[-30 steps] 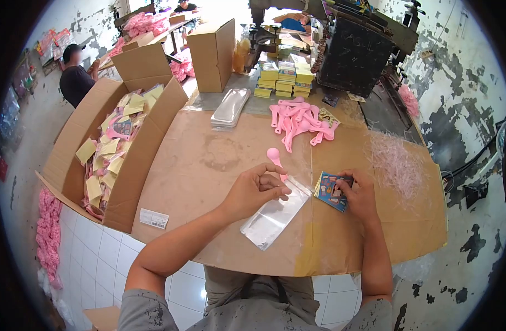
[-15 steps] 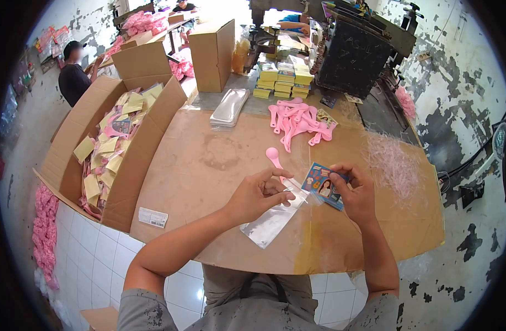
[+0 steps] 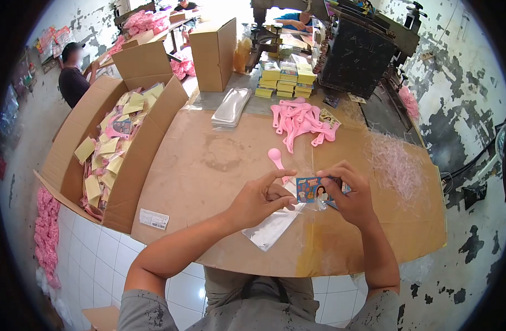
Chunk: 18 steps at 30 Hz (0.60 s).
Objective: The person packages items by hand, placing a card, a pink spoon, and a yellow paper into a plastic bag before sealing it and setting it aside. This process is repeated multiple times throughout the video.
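Note:
In my right hand (image 3: 349, 193) is a blue printed card (image 3: 312, 189), pinched between thumb and fingers; whether more cards lie behind it is hard to tell. My left hand (image 3: 264, 199) hovers just left of the card, over a clear plastic bag (image 3: 272, 226), with thumb and forefinger apart and the other fingers curled. The bag lies slanted on the cardboard-covered table (image 3: 192, 182), its upper end partly hidden by the left hand. One pink spoon (image 3: 274, 155) lies beyond the left hand, its handle end partly hidden.
Pink spoons (image 3: 297, 121) are heaped beyond my hands, near stacked cards (image 3: 286, 77) and clear bags (image 3: 231, 107). A carton (image 3: 129, 187) of packed items stands left. Shredded plastic (image 3: 399, 165) lies right. Black machinery (image 3: 355, 55) stands behind. A person (image 3: 73, 77) is at far left.
My right hand has lifted the card off the table and moved it left, tilting it up beside my left hand. The left hand has shifted slightly right.

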Motion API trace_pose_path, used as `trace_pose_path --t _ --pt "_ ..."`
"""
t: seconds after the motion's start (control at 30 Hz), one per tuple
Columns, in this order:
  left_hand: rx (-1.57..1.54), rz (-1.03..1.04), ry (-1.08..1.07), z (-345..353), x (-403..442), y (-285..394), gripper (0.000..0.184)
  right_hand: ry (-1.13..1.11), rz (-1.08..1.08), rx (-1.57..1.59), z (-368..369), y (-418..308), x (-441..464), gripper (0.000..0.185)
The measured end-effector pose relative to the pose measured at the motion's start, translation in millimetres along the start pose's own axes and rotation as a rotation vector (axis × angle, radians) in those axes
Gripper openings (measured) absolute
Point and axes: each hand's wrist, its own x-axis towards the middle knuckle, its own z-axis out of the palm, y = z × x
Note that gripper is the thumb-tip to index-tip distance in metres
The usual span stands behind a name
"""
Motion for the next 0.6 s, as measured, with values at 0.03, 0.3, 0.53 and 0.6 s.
trace_pose_path --t 0.03,0.3,0.53,0.6 --pt "-0.010 0.002 0.021 0 0 -1 0.056 -0.033 0.030 0.014 0 -1 -1 0.014" --pt "0.211 0.065 -0.047 4 -3 3 0.058 -0.188 -0.100 0.051 22 5 -5 0.026" --pt "-0.056 0.032 0.183 2 2 1 0.060 -0.110 0.134 0.236 25 17 -16 0.030" --pt "0.011 0.010 0.155 1 1 3 0.060 -0.196 0.199 0.346 32 14 -18 0.031"
